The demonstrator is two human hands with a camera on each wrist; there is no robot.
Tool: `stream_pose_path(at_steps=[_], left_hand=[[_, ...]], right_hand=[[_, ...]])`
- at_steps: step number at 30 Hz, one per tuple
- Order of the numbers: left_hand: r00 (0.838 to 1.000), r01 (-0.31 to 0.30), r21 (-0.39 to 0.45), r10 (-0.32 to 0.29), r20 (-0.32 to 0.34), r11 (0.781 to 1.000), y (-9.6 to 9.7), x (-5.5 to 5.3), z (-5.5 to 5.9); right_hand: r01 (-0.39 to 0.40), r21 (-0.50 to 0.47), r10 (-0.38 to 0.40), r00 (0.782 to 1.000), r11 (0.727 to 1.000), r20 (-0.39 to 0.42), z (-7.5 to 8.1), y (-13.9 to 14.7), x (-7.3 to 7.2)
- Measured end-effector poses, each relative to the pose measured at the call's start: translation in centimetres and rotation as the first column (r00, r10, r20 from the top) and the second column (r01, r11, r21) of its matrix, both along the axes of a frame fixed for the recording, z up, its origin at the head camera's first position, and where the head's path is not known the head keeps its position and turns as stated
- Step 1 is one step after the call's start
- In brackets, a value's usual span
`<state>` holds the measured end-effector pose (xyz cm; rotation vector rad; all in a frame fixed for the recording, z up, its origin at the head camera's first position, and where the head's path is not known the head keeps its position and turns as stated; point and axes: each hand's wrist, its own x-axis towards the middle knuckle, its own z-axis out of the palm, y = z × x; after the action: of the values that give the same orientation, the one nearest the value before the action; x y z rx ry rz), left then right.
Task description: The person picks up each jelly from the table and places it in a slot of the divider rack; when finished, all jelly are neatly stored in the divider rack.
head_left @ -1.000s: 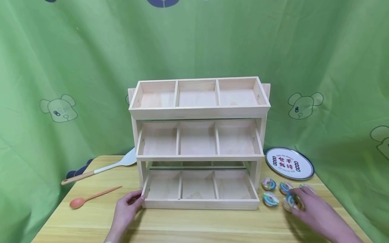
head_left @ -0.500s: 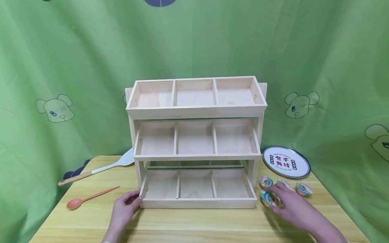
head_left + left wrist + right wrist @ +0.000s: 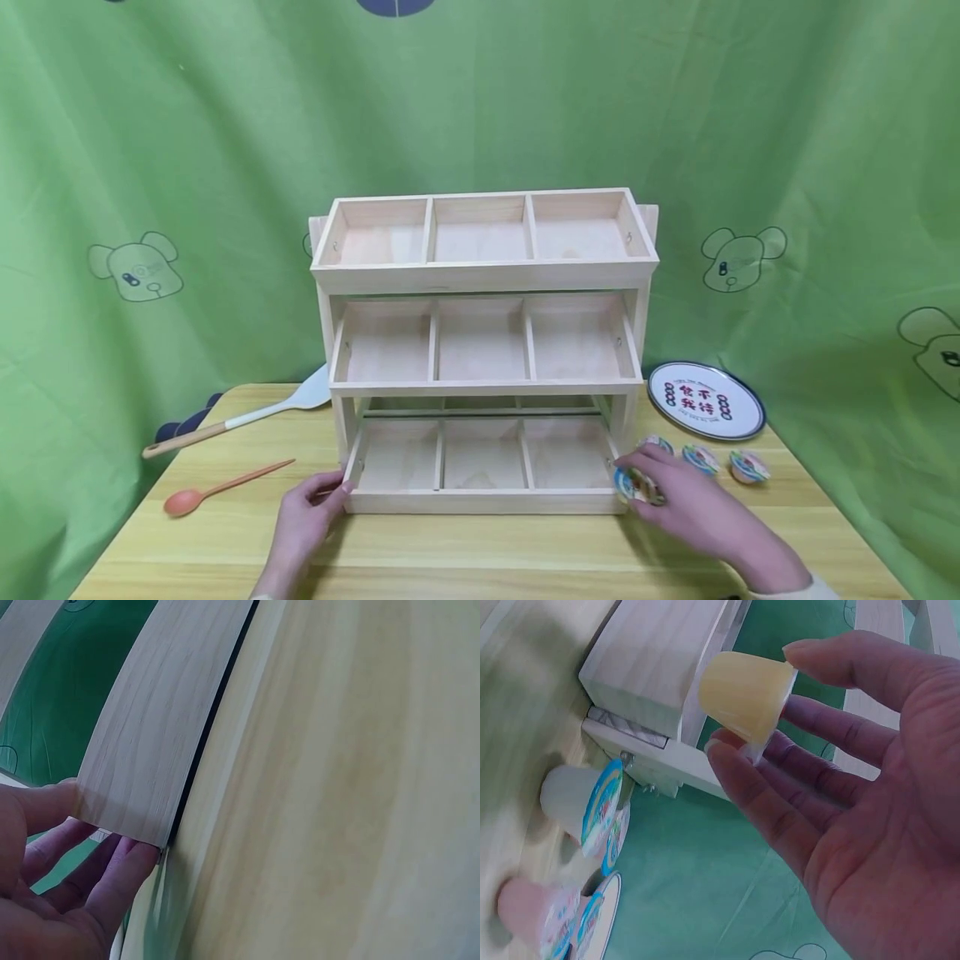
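A pale wooden three-tier rack stands mid-table, each tier a tray split into three compartments. My left hand grips the left end of the bottom tray; in the left wrist view, the thumb is on the upper corner of its front board and fingertips are at the lower corner. A small yellow jelly cup is pinched between the thumb and fingers of my right hand, tilted on its side. From the head, this cup overlaps the right end of the bottom tray.
More jelly cups lie right of the rack, partly hidden by my right hand. Behind them is a white oval plate with a blue rim. On the left lie an orange spoon and a white spatula with a wooden handle.
My right hand has taken the yellow jelly cup from the group on the right and carried it left to the rack's bottom tray. The left hand keeps its grip on the tray.
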<state>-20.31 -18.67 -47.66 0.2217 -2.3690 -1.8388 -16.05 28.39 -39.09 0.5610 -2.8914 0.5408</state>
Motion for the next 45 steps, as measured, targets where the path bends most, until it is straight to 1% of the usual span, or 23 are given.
stream_pose_path(at_steps=[5,10,14,17,24,31,37,45], left_hand=[[1.000,0.000,-0.010,0.000,-0.012,1.000,0.0,0.0,-0.2],[1.000,-0.002,0.002,0.002,-0.011,1.000,-0.1,0.0,-0.2],[1.000,-0.001,0.000,0.001,-0.009,1.000,-0.1,0.0,-0.2],[1.000,-0.003,-0.004,0.003,-0.002,1.000,-0.1,0.0,-0.1],[1.000,0.012,0.044,-0.012,0.017,0.999,0.1,-0.2,-0.2],[0.999,0.003,0.049,-0.005,0.038,0.999,0.0,-0.1,-0.2],[0.999,0.025,0.059,-0.028,0.044,0.998,0.0,-0.3,0.0],[0.998,0.029,0.075,-0.033,0.045,0.997,-0.1,-0.2,0.1]], right_hand=[[-0.012,0.007,0.012,1.000,1.000,-0.015,-0.1,-0.4,-0.2],[0.006,0.025,-0.006,1.000,1.000,0.019,-0.1,-1.2,-0.6],[0.001,0.003,-0.001,0.999,1.000,0.042,0.3,-2.0,-1.1],[-0.010,-0.016,0.011,0.999,1.000,0.037,0.4,-2.8,-1.5],[-0.025,-0.017,0.026,0.999,1.000,0.025,0.4,-3.9,-2.2],[-0.038,0.011,0.037,0.998,0.999,0.048,0.8,-4.7,-3.2],[-0.054,0.032,0.052,0.997,0.998,0.056,1.2,-5.3,-3.8],[-0.074,0.010,0.073,0.996,0.997,0.052,0.9,-6.2,-4.3]])
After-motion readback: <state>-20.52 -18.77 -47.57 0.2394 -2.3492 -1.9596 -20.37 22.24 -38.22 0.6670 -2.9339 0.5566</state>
